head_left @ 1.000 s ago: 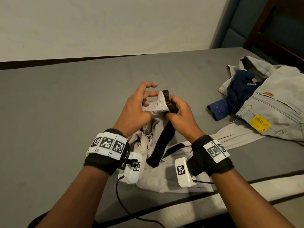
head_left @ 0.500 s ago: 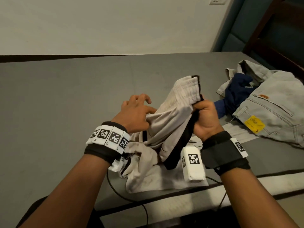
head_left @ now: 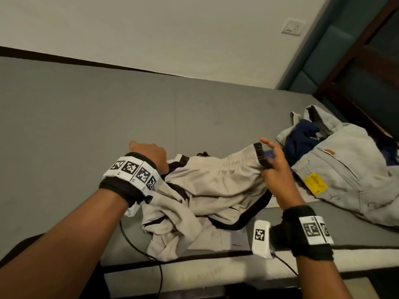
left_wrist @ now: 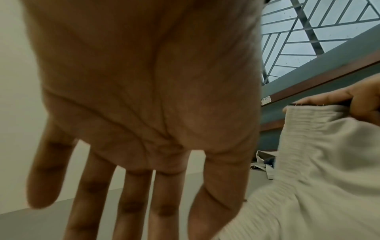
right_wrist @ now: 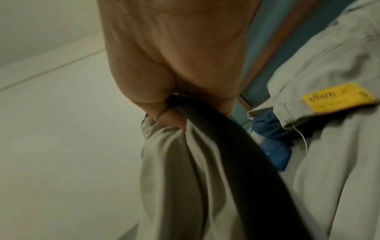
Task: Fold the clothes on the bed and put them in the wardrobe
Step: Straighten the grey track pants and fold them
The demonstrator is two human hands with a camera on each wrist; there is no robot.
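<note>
Beige shorts with black trim (head_left: 216, 180) lie bunched near the front edge of the grey bed (head_left: 86, 126), their ribbed waistband stretched left to right. My right hand (head_left: 274, 167) pinches the right end of the waistband; in the right wrist view its curled fingers (right_wrist: 170, 113) clamp the black trim and beige cloth (right_wrist: 185, 178). My left hand (head_left: 149, 154) hovers at the waistband's left end. The left wrist view shows its palm (left_wrist: 144, 97) flat with fingers straight and spread, holding nothing, the shorts (left_wrist: 318, 162) just to its right.
Pale grey jeans with a yellow tag (head_left: 345, 169) and a navy garment (head_left: 302, 134) lie heaped at the bed's right side, close to my right hand. A teal padded headboard (head_left: 323, 61) and a dark wooden frame stand behind them. A black cable (head_left: 140, 251) hangs over the bed's front edge.
My hands have moved apart, drawing the waistband out sideways and lower. The left hand has slid left and opened; the right hand keeps its grip and has moved right toward the jeans.
</note>
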